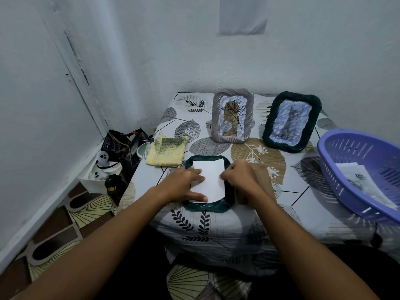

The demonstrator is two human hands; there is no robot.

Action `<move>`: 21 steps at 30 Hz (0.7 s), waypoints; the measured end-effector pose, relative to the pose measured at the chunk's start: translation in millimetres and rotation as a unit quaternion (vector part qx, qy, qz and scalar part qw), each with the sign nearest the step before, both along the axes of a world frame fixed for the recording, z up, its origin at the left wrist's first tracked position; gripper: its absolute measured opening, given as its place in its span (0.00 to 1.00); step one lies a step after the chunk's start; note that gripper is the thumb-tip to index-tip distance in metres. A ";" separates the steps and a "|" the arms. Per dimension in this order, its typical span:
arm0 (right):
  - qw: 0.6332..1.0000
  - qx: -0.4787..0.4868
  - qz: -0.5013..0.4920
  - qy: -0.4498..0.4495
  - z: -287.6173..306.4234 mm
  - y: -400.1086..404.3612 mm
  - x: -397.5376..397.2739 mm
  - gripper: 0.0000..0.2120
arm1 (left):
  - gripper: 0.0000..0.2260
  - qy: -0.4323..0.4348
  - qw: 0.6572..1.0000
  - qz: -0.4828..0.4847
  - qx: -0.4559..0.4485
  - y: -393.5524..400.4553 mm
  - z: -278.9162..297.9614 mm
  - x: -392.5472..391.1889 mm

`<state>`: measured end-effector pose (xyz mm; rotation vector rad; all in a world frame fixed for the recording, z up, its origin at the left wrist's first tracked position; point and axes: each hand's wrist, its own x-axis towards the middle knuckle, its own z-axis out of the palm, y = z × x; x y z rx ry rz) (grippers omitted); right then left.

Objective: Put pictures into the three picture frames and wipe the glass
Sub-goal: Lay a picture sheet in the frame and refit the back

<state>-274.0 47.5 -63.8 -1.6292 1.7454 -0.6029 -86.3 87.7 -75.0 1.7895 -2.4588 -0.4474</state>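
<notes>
A dark green picture frame (206, 207) lies flat near the table's front edge with a white sheet (211, 179) laid in its opening. My left hand (184, 184) presses flat on the sheet's left side, fingers spread. My right hand (238, 177) has its fingers curled at the sheet's right edge, over the frame's right rim. A grey frame (232, 118) and another dark green frame (291, 121) stand upright at the back. A yellow knitted cloth (166, 153) lies left of the flat frame.
A purple plastic basket (355, 169) holding printed pictures (365, 182) sits at the table's right edge. The table (216, 230) wears a leaf-patterned cover. Bags and a dark bottle (113, 188) stand on the floor at the left, by the wall.
</notes>
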 end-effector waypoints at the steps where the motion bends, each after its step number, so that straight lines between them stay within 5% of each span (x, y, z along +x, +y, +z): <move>1: 1.000 0.017 0.000 -0.024 -0.1 -0.3 -1.2 0.07 | 0.35 -0.002 1.000 -0.001 0.000 0.2 0.4 -0.1; 12: 0.985 0.091 0.001 -0.145 7.3 1.9 1.0 0.04 | 0.36 0.006 1.000 0.004 0.000 0.6 0.9 0.6; 17: 0.977 0.117 0.002 -0.177 14.3 -1.0 -5.9 0.03 | 0.33 0.128 0.989 0.039 -0.060 1.3 6.0 4.3; 21: 0.968 0.150 -0.012 -0.198 22.4 -10.7 -21.9 0.07 | 0.27 0.265 0.948 0.124 -0.127 -2.9 22.9 -6.4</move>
